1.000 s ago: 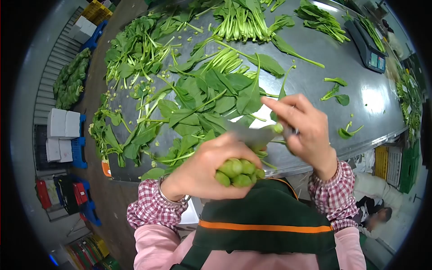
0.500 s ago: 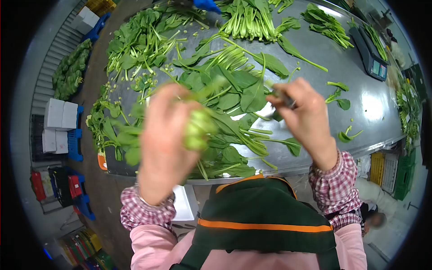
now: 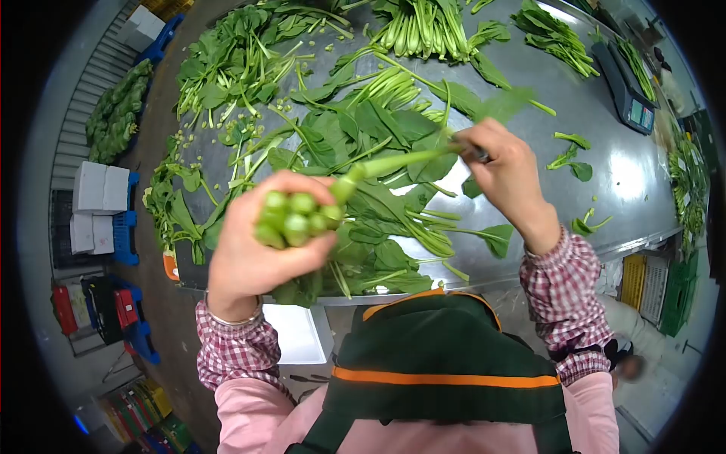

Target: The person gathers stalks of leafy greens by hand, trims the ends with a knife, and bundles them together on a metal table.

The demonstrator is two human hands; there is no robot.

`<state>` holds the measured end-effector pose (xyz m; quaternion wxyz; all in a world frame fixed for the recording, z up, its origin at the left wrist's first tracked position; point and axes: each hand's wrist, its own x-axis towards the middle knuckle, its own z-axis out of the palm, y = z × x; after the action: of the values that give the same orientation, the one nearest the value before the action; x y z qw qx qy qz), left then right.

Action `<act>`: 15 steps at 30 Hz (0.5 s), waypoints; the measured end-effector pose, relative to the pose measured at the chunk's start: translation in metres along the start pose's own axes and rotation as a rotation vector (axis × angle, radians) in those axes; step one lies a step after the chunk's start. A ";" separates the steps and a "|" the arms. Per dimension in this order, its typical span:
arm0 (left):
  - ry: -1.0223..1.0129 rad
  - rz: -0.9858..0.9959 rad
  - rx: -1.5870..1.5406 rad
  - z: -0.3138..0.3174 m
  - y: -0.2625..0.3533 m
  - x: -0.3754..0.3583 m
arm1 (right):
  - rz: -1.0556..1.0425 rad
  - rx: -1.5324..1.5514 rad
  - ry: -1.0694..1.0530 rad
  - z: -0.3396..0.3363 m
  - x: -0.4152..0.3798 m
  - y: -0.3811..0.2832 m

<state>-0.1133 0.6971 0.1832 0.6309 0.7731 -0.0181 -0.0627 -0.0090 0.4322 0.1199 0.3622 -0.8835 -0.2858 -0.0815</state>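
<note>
Left hand [image 3: 253, 253] clenched around a bunch of green stems [image 3: 295, 219], six or so cut ends facing the camera, held above the near edge of the steel table [image 3: 605, 144]. Right hand [image 3: 503, 178] closed on one long stalk [image 3: 393, 163] (its leaf blurred) that runs back to the bunch. One digital scale [image 3: 628, 94] stands far right; loose greens [image 3: 340, 136] cover the table.

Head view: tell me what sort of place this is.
Probably a vegetable packing room: a steel table heaped with loose greens, a scale at its far end, and stacked crates on the floor.
</note>
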 end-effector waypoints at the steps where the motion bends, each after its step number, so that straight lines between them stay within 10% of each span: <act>1: 0.078 0.025 -0.114 -0.004 0.000 -0.001 | 0.120 -0.031 0.119 0.013 -0.010 0.018; 10: 0.132 -0.053 -0.478 -0.022 -0.008 0.004 | 0.771 0.484 0.095 0.010 -0.025 0.057; 13: -0.045 -0.111 -0.516 -0.005 -0.013 0.015 | 0.258 0.391 0.283 0.017 -0.004 0.037; 15: -0.120 -0.141 -0.495 0.009 -0.009 0.025 | 0.447 0.848 -0.302 -0.027 0.015 -0.044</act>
<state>-0.0904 0.6879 0.1705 0.7927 0.5896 0.0145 -0.1546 -0.0197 0.4461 0.1712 0.6523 -0.7002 -0.1467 0.2503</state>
